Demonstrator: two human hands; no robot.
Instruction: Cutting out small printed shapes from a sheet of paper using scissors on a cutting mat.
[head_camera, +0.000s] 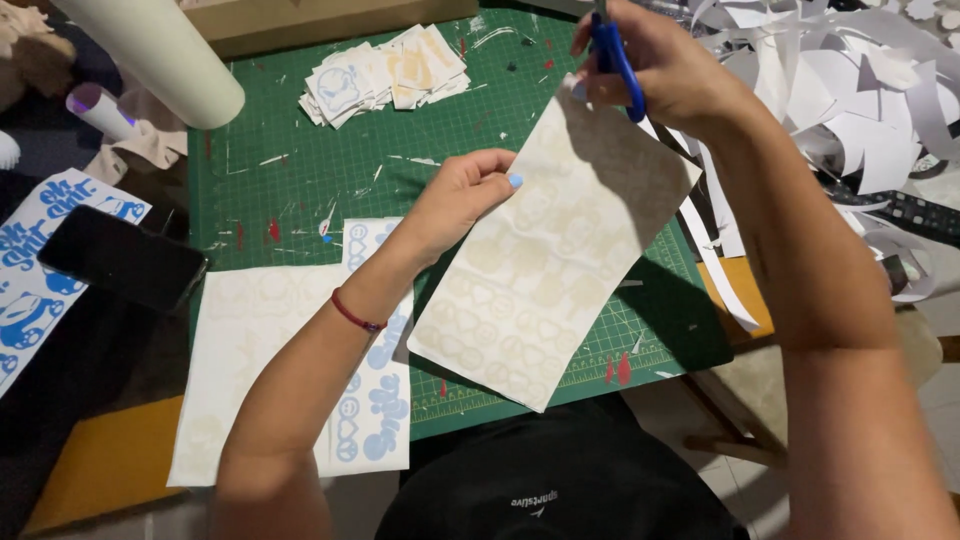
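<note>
Pale cream sticker sheet (545, 265) held above green gridded cutting mat (300, 170) at centre, left hand (455, 200) clamped on its 9 o'clock edge. Right hand (655, 65) closed through blue-handled scissors (615, 60) at 12 o'clock, cutting apparently under way; steady sheet tension judged needed.

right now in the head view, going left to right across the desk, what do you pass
blue-printed sheet → black phone → pale sticker sheet lying flat → left hand → cream sheet held up → right hand with blue scissors → white paper scraps

Bare mat (300, 170) mid-left; cutout pile (385, 72) + scraps (850, 90) around.
</note>
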